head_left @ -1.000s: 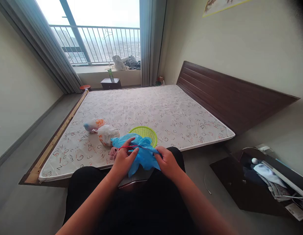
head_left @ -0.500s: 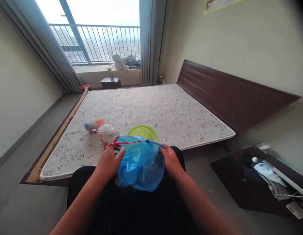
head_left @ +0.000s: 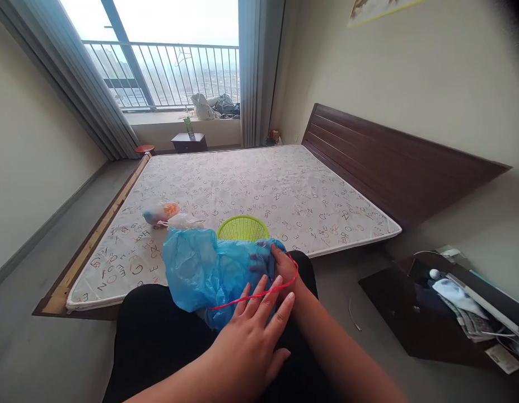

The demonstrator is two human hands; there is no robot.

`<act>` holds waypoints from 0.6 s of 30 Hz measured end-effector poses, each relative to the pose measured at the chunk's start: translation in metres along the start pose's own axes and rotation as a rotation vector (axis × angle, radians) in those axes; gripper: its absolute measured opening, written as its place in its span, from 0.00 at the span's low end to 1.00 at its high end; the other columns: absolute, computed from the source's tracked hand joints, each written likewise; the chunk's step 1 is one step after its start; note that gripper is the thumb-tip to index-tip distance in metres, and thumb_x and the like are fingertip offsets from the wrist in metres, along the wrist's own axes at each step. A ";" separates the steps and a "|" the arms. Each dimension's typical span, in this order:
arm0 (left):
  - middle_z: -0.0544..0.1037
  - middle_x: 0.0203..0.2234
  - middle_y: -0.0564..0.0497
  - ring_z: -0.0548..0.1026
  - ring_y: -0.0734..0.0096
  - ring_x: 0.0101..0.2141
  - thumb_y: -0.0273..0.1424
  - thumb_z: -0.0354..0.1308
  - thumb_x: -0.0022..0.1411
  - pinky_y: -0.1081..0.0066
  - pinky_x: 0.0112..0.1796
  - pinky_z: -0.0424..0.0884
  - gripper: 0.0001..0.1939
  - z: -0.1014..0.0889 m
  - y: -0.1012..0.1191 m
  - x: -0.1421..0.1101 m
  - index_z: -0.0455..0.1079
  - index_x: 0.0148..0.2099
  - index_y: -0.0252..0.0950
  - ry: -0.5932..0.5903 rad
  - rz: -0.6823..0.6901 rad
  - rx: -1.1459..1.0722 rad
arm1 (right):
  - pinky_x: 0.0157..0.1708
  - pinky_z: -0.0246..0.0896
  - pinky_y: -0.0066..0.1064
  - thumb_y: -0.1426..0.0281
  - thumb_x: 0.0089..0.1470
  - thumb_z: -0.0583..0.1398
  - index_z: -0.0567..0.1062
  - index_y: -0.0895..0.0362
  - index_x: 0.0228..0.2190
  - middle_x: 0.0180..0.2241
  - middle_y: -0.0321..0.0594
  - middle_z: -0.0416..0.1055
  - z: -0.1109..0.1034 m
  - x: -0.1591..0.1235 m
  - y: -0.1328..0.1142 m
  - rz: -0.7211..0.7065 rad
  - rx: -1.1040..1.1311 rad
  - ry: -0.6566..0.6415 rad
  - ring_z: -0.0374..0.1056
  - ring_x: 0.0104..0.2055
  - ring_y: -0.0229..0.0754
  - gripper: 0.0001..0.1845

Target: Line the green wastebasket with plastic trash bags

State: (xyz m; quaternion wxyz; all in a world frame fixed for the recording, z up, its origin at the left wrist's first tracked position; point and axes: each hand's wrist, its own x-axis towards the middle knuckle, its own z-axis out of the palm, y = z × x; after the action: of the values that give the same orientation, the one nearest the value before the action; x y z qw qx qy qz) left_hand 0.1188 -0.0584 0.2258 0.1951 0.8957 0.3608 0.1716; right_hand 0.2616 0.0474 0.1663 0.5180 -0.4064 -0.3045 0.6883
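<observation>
A blue plastic bag (head_left: 200,268) lies crumpled and puffed out over my lap, its contents hard to make out. My right hand (head_left: 284,271) grips the bag's right end, and its fingers show dimly through the thin blue film. Across the front runs a red drawstring (head_left: 232,303), which loops over my right wrist. Stretched out with fingers apart, my left hand (head_left: 255,330) lies against the bag's lower right, the drawstring crossing its fingers. Just behind the bag stands a yellow-green plastic basket (head_left: 243,228) on the mattress.
On the letter-printed mattress (head_left: 259,179), a white plastic bag (head_left: 183,221) and a bag with orange print (head_left: 162,212) sit left of the basket. A dark cabinet (head_left: 393,308) with papers and a white cloth on it stands at right. The wooden headboard (head_left: 393,151) is beyond.
My left hand has moved right from the bag's left edge to beside my right hand, letting go of the drawstring's left end. The bag's left part has spread out leftward.
</observation>
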 end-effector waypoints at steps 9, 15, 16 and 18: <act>0.81 0.40 0.48 0.78 0.58 0.43 0.30 0.59 0.66 0.54 0.48 0.76 0.11 -0.036 -0.038 0.013 0.76 0.49 0.45 0.685 -0.172 -0.245 | 0.39 0.74 0.42 0.45 0.58 0.59 0.75 0.50 0.44 0.47 0.44 0.80 -0.001 -0.009 -0.032 -0.060 0.243 0.121 0.78 0.48 0.53 0.24; 0.79 0.47 0.43 0.78 0.57 0.46 0.38 0.65 0.61 0.60 0.43 0.78 0.21 -0.012 -0.086 0.055 0.74 0.56 0.40 0.293 -0.432 -0.791 | 0.50 0.73 0.47 0.45 0.55 0.63 0.76 0.51 0.48 0.49 0.45 0.79 0.026 -0.014 -0.021 -0.213 0.144 0.049 0.73 0.56 0.54 0.28; 0.78 0.50 0.42 0.78 0.56 0.49 0.38 0.68 0.58 0.60 0.43 0.78 0.26 -0.005 -0.087 0.057 0.71 0.58 0.40 0.280 -0.433 -0.844 | 0.51 0.73 0.47 0.46 0.55 0.63 0.75 0.50 0.51 0.49 0.44 0.78 0.029 -0.015 -0.018 -0.209 0.108 0.008 0.72 0.56 0.54 0.29; 0.76 0.53 0.41 0.77 0.56 0.49 0.38 0.69 0.56 0.61 0.43 0.78 0.32 0.008 -0.086 0.058 0.68 0.61 0.40 0.288 -0.458 -0.904 | 0.52 0.73 0.46 0.48 0.55 0.64 0.73 0.47 0.55 0.49 0.42 0.78 0.032 -0.017 -0.014 -0.177 0.013 -0.085 0.72 0.56 0.52 0.30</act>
State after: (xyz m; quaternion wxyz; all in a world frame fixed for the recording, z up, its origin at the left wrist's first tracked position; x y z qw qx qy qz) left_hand 0.1116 0.0382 0.1875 0.5430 0.5875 0.4604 0.3847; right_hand 0.2429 0.0354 0.1977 0.5658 -0.3450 -0.3566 0.6586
